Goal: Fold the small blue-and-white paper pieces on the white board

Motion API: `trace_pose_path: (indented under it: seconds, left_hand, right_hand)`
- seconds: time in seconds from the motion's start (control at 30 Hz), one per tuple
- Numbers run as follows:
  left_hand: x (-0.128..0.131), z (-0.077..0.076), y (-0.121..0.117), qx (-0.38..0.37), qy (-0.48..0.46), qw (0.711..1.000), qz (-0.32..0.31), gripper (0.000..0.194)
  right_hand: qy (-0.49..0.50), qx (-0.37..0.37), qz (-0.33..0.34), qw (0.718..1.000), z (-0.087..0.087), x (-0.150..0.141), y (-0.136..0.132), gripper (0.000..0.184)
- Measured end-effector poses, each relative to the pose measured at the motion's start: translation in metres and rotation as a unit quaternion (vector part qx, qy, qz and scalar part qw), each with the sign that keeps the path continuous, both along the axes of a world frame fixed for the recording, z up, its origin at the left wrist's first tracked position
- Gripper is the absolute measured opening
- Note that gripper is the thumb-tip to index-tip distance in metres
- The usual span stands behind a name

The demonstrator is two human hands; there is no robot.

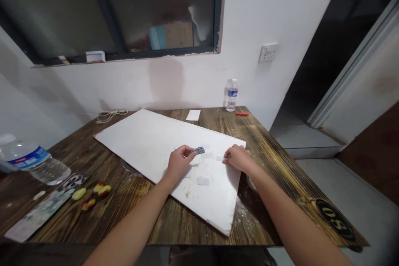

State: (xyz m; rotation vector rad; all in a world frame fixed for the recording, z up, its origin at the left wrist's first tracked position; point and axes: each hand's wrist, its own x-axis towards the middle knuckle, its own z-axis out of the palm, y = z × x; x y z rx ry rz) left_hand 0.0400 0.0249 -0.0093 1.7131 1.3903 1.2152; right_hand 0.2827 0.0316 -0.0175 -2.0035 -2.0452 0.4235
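While the left hand pinches a small striped thing between thumb and fingers, its free end points right, toward the right hand; its long axis runs roughly crosswise, above the white board, and what exactly it is I cannot tell. Across a short gap, the right hand has its fingers bent close together at a paper slip; whether they grip that slip or only touch it does not show. Between the hands lies a second slip, just beyond the striped thing's tip and nearer to it than to the right fingers; a third slip lies closer to the person, below that gap; the board itself sits askew on the wooden table, one corner toward the person.
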Motion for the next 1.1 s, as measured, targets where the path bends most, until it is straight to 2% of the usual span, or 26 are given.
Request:
trace_pose_path:
  seconds: [0.73,0.9,1.1]
  left_hand:
    - [-0.0013,0.0005,0.0,0.002,-0.022,1.0,0.009,0.022]
    - [-0.001,0.0009,-0.0008,0.005,-0.013,1.0,0.004,0.022]
    - [-0.0008,0.0013,-0.0001,-0.005,-0.023,1.0,0.01,0.023]
  right_hand:
    - [-0.005,0.02,0.001,1.0,-0.0006,-0.0047,-0.0017,0.004]
    - [0.046,-0.009,0.001,0.999,0.004,-0.004,-0.0015,0.008]
    - [0.088,0.0,0.012,0.996,0.003,-0.0022,-0.0003,0.009]
